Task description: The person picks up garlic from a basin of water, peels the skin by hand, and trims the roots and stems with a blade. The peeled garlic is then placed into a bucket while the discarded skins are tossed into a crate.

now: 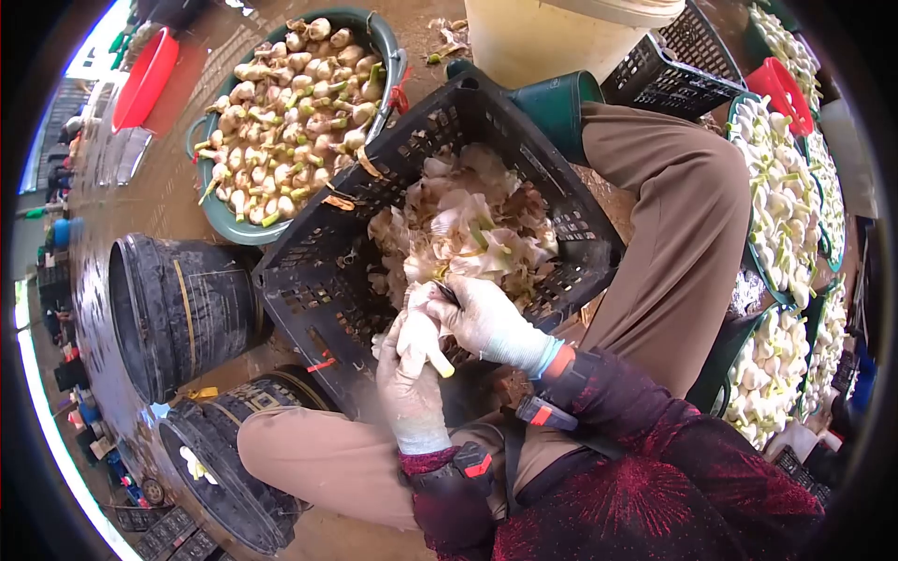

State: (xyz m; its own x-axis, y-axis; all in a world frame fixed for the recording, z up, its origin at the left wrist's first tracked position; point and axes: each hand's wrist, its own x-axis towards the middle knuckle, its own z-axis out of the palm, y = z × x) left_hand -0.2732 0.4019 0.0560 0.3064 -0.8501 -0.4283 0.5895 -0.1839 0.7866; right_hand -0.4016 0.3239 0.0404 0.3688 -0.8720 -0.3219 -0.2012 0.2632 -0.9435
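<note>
1. While the left hand [408,388] cups a white garlic bulb [423,335] from its left side, the bulb's green-tipped stem slants down toward the person; this grip is closed around the bulb.
2. The right hand [491,323], reaching across from the right with fingers curled, has its grip pinched at the bulb's upper end, beside a small dark object [448,293], too hidden to identify.
3. The bulb is above the near part of the black crate [313,313].
4. Pale yellowish marks on the lower black bucket [234,413] are too unclear to read.
</note>
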